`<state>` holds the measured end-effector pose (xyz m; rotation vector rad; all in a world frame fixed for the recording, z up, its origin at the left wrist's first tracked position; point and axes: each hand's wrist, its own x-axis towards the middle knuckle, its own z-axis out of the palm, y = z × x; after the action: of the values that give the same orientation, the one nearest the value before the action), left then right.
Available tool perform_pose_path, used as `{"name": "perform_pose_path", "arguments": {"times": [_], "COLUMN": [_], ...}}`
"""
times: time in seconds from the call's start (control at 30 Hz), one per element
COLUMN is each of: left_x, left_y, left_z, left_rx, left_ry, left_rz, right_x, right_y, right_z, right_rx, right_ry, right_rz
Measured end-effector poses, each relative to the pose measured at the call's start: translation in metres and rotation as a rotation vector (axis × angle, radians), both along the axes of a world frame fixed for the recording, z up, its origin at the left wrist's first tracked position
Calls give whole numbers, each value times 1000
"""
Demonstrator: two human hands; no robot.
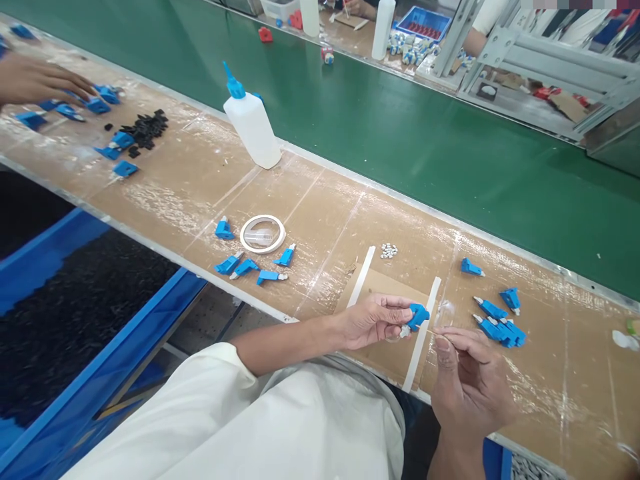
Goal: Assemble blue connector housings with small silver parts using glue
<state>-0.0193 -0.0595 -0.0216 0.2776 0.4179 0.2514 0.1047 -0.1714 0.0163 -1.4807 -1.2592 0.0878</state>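
Note:
My left hand (373, 321) pinches a small blue plastic part (418, 316) with a whitish tip, held above a cardboard sheet (395, 293) that white tape strips (421, 337) cross. Close to its right, my right hand (473, 380) has thumb and forefinger pressed together; a thin, pale sliver seems to stick out toward the blue part, too small to name. Behind the cardboard lies a little pile of tiny silvery pieces (389, 251). Several more blue parts (500, 327) rest on the bench to the right of my right hand.
A white bottle with blue nozzle (254, 127) stands by the green conveyor belt (400, 127). Left of me are a tape roll (263, 235), blue parts (245, 268) and black pieces (145, 128). Another person's hand (43, 81) reaches over blue parts. Below sits a blue bin (150, 307).

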Motion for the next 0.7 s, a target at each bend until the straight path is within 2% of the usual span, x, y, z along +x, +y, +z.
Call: {"name": "perform_pose_path", "arguments": {"times": [0.47,0.57,0.7], "left_x": [-2,-3,-5], "left_y": [0,0,1], "left_z": [-3,-5,-7], "left_rx": [-46,-56,-88], "left_ry": [-18,-26,-58], "left_rz": [-9,-29,-47], "right_x": [1,-2,-2], "right_y": [1,3,1], "right_z": [-3,4,17], "right_rx": [-4,9,80], "right_ry": [-112,-35,222], "right_rz": [18,-3,-138]}}
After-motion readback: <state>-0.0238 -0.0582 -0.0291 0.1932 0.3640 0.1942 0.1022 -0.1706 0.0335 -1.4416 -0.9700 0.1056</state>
